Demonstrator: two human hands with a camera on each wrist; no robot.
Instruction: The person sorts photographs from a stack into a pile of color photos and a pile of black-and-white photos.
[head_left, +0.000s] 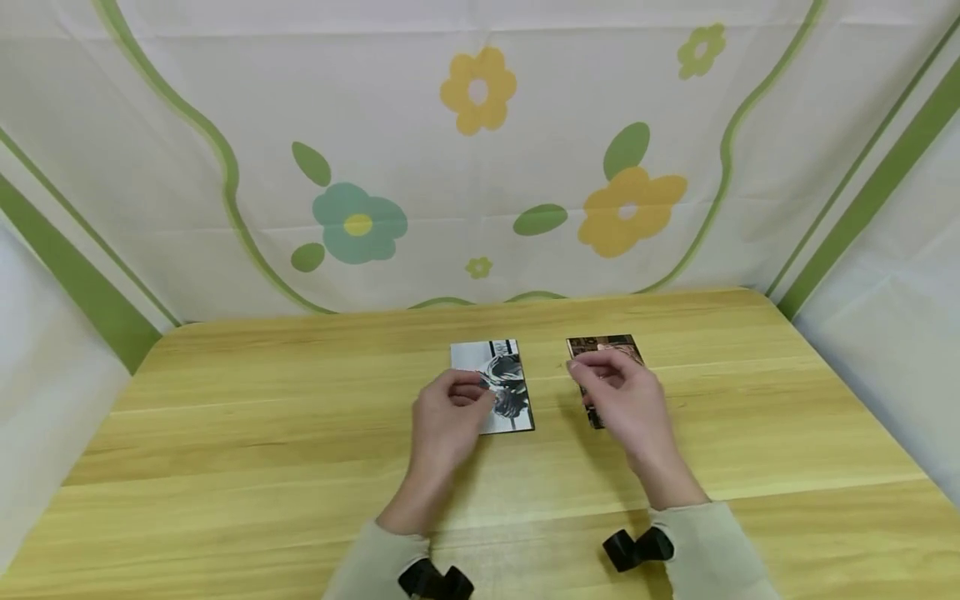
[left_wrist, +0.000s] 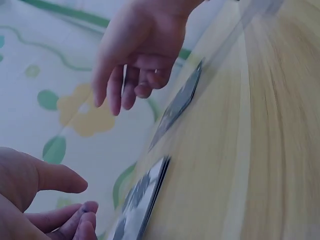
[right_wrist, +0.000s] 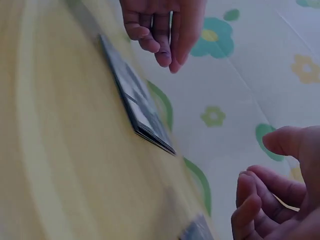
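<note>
On the table lies a small flat stack of black-and-white picture cards (head_left: 513, 387), its layered edge showing in the right wrist view. My left hand (head_left: 446, 421) hovers over the left side of that stack, fingers loosely bent and nothing between them. To the right is a thin, dark brown picture card or stack (head_left: 595, 343), mostly hidden in the head view beneath my right hand (head_left: 630, 404). That hand is raised off the tabletop; in the right wrist view a gap shows between thumb and fingers (right_wrist: 246, 187).
The wood-grain table (head_left: 262, 433) ends at a back edge against a white cloth (head_left: 420, 108) printed with flowers and green bands. More white cloth hangs at both sides. Black straps or mounts (head_left: 637, 548) sit at both wrists over light sleeves (head_left: 712, 550).
</note>
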